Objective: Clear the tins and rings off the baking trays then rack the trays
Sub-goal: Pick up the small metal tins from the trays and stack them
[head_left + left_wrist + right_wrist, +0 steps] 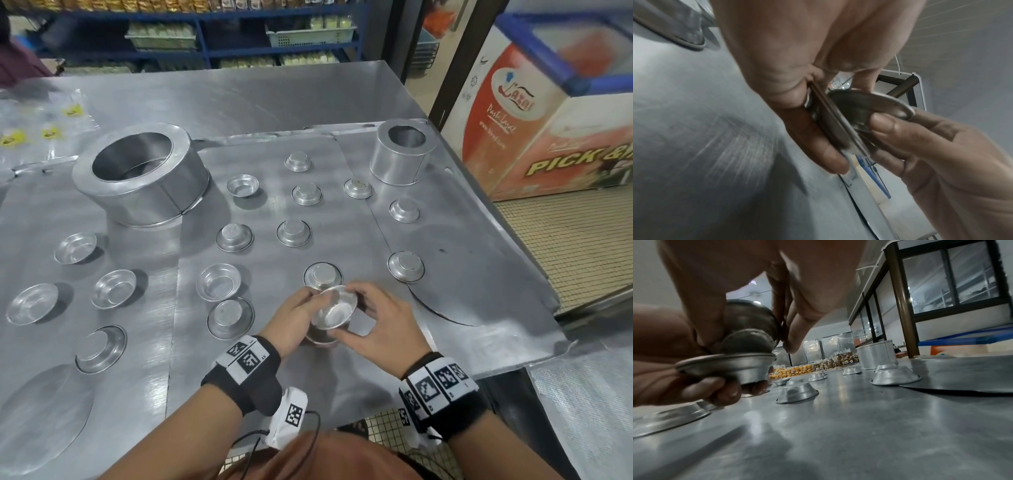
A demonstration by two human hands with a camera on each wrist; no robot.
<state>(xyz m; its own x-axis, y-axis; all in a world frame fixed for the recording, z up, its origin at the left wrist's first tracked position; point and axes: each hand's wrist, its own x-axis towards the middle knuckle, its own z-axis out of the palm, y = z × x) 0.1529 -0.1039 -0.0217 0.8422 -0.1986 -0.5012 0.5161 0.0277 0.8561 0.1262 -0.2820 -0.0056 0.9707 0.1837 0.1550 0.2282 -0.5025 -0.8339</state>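
Note:
Low over the near middle of the baking trays (342,370), both hands meet around small aluminium tins. My left hand (301,310) cups an upright tin (725,368) from below. My right hand (361,310) pinches a second tin (334,308), tilted, by its rim just above the first. In the left wrist view the two tins (838,123) touch between the fingers. Several more small tins lie over the trays, some upright (219,282), some upside down (406,266). A large metal ring (140,174) stands at the back left and a smaller ring (400,154) at the back right.
The overlapping trays lie on a steel table whose right edge (534,260) drops to a mesh floor. A red and white chest freezer (513,137) stands to the right. Blue shelves (205,44) are behind. Clear bags with yellow stickers (34,130) lie far left; a flat disc (44,421) near left.

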